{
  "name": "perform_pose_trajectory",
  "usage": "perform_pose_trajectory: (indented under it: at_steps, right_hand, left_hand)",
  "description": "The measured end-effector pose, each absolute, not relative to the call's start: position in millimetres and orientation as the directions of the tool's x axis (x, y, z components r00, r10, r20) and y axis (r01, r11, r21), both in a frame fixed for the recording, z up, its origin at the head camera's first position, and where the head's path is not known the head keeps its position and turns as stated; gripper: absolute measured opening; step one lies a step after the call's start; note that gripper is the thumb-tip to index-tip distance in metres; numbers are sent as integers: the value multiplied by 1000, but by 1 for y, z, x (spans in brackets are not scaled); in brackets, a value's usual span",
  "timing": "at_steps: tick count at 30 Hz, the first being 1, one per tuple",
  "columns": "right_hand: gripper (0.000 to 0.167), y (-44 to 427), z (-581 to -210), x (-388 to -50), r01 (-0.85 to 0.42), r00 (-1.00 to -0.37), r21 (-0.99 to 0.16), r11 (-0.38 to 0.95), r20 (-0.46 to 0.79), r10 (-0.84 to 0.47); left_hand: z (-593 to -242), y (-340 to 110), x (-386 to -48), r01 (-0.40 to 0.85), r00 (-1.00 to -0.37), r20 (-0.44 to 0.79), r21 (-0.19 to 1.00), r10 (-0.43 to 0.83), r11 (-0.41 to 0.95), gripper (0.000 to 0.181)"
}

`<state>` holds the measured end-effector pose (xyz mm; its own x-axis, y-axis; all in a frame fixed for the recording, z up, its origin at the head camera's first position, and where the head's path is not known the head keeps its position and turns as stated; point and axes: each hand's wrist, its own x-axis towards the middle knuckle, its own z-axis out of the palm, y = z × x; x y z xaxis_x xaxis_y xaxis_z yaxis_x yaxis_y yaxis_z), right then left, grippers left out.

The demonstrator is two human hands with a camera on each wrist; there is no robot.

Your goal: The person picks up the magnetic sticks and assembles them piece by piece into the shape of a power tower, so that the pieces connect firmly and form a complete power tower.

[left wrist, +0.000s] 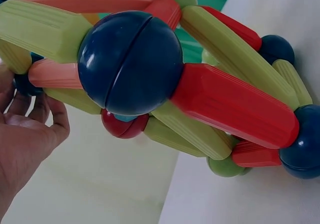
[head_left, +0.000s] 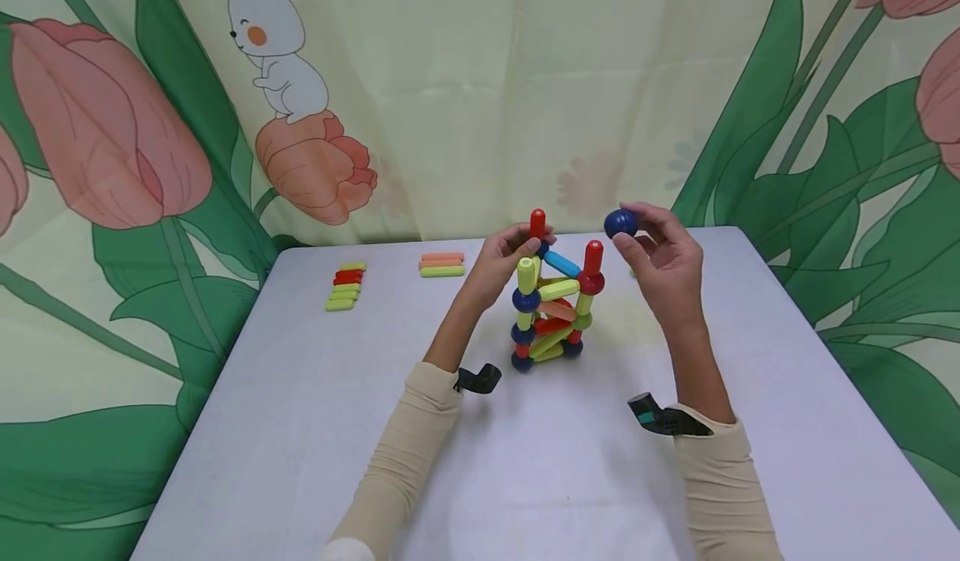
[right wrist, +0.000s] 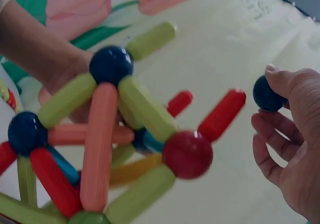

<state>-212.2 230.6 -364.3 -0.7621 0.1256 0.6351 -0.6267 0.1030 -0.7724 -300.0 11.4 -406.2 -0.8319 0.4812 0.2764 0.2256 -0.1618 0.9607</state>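
A tower of magnetic building sticks and balls [head_left: 557, 290] stands near the middle of the table, in green, red, salmon, blue and yellow. Three sticks rise from its top, among them a red stick [head_left: 593, 258] on a red ball [right wrist: 188, 154]. At the tower's far left corner my left hand [head_left: 501, 262] grips around the base of another upright red stick [head_left: 537, 222], at a dark blue ball [left wrist: 28, 83]. To the right of the tower, apart from it, my right hand [head_left: 660, 265] pinches a loose dark blue ball [head_left: 621, 223] between thumb and fingers.
Loose green and red sticks [head_left: 346, 286] lie in a column on the white table [head_left: 300, 428] at the far left. Salmon and green sticks [head_left: 442, 264] lie behind my left arm. A printed curtain [head_left: 465, 94] hangs right behind the table's far edge.
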Motion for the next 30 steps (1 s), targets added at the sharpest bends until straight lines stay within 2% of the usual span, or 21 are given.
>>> perform_pose_trajectory:
  at_steps: [4,8,11,14,18,21,26,30]
  right_hand:
    - [47,220,-359,-209,-682,-708,-691,240,706,20]
    - [48,219,-362,-207,-696,-696,-674,246,718,-2]
    - [39,222,-366,-208,-683,-705,-699,211,707,60]
    - [29,232,-373,-215,-637,-714,-741,213,671,200]
    - [25,254,-393,-228,-486,-720,-840,241,542,434]
    - [29,271,-412,-238,-318,-719,-902,292,430,545]
    - [33,294,-451,-255,-23,-746,-894,447,313,588]
    - [43,306,-477,-267,171,-814,-835,523,179,552]
  left_hand:
    - [-407,11,-300,224,-834,277,960,477,-168,30]
    - [-408,11,-300,220,-838,263,965,479,-144,30]
    - [-408,10,-300,223,-839,259,966,478,-132,30]
    - [-407,10,-299,230,-836,268,964,479,-137,30]
    - [-408,10,-298,241,-829,280,960,485,-144,30]
    - [-409,9,-297,246,-829,286,958,481,-146,30]
    - [-412,8,-294,286,-836,320,947,445,-145,31]
    - [-415,6,-288,320,-856,349,937,383,-140,31]
